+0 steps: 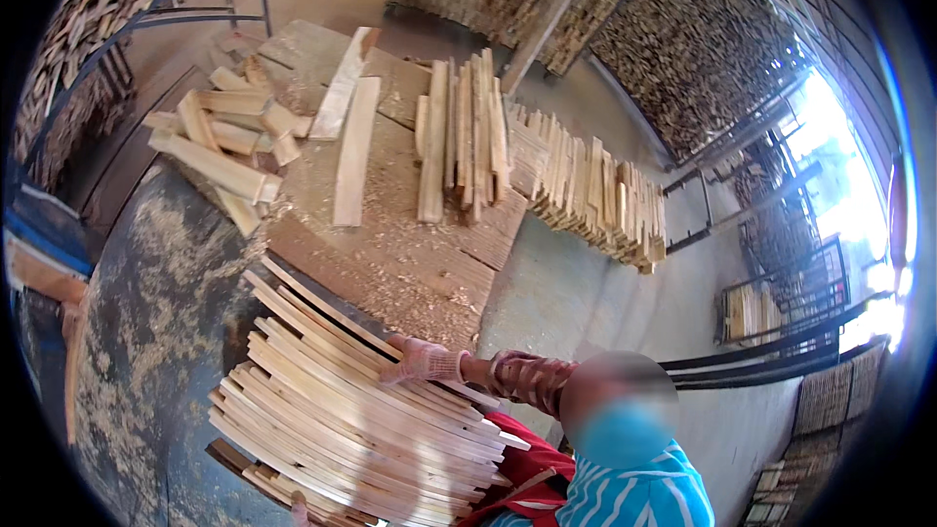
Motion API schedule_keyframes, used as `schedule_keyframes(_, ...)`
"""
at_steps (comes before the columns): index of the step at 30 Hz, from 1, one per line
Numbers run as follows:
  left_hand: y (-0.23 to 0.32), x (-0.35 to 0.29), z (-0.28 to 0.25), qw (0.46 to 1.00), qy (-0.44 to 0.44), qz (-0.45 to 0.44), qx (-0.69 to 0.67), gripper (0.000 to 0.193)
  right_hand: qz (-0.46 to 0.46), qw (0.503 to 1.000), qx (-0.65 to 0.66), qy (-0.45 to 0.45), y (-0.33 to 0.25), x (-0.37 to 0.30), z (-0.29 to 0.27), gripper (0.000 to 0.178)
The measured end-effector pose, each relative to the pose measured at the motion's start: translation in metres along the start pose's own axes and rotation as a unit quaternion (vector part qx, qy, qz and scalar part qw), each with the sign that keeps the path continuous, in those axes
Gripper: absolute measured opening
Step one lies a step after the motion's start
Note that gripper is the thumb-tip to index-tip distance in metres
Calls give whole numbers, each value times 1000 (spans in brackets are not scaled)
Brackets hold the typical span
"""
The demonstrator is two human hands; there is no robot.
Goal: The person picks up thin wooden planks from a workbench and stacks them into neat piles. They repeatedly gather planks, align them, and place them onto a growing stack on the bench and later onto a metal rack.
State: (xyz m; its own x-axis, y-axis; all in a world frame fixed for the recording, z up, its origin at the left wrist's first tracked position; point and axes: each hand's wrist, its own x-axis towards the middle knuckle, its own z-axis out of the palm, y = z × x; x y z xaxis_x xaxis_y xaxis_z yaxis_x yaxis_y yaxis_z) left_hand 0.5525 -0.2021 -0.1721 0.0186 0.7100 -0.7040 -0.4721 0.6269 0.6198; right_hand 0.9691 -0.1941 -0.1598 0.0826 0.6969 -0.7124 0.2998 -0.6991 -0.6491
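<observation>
A thick bundle of thin, pale wooden slats (342, 420) fills the lower left, close to me, its near ends against a red pad (522, 459) by my shoulder. My left hand (422, 363), in a light knitted glove, lies on top of the bundle with its fingers curled over the upper slats. A patterned brown sleeve (527, 379) runs back from it toward my blue striped shirt (634, 493). My right hand is out of view. Whatever is under the bundle is hidden.
Ahead, a sawdust-covered wooden platform (410, 254) carries loose boards (353, 151), a slat stack (467, 137) and offcuts (229, 137). A row of slats (595, 195) stands on the concrete floor. Metal racks of stacked wood line the back and right (703, 49). A sawdust-strewn floor lies to the left (146, 332).
</observation>
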Motion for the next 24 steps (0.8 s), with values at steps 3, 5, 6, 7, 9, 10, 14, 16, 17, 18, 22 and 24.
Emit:
schedule_keyframes(3, 1, -2, 24, 999, -6, 2, 36, 74, -7, 997, 41, 64, 24, -22, -12, 84)
schedule_keyframes(5, 2, -6, 45, 998, -15, 14, 55, 73, -19, 995, 52, 87, 32, -39, -26, 92)
schedule_keyframes(6, 1, -11, 57, 997, -22, 16, 66, 72, -25, 993, 57, 98, 37, -50, -36, 96)
schedule_keyframes(7, 1, -15, 69, 997, -27, 25, 74, 72, -26, 992, 88, 90, 38, -61, -48, 96)
schedule_keyframes(9, -2, -26, 97, 995, -35, 42, 88, 71, -27, 986, 146, 70, 41, -88, -74, 97)
schedule_keyframes(10, -2, -32, 111, 993, -44, 45, 100, 70, -31, 978, 173, 112, 44, -105, -83, 85)
schedule_keyframes(14, -20, -54, 183, 984, -80, 62, 144, 68, -80, 959, 210, 173, 94, -142, -134, 85)
schedule_keyframes(16, -36, -74, 219, 980, -95, 83, 152, 67, -101, 951, 242, 163, 115, -158, -168, 87)
schedule_keyframes(17, -42, -85, 235, 978, -101, 91, 158, 67, -110, 947, 257, 159, 127, -166, -184, 88)
schedule_keyframes(18, -55, -85, 269, 972, -126, 85, 177, 66, -104, 934, 301, 161, 156, -176, -201, 91)
schedule_keyframes(22, -103, -104, 368, 952, -198, 86, 216, 64, -105, 902, 355, 224, 226, -221, -274, 93)
schedule_keyframes(24, -127, -112, 419, 940, -239, 80, 232, 63, -124, 876, 386, 262, 254, -260, -318, 95)
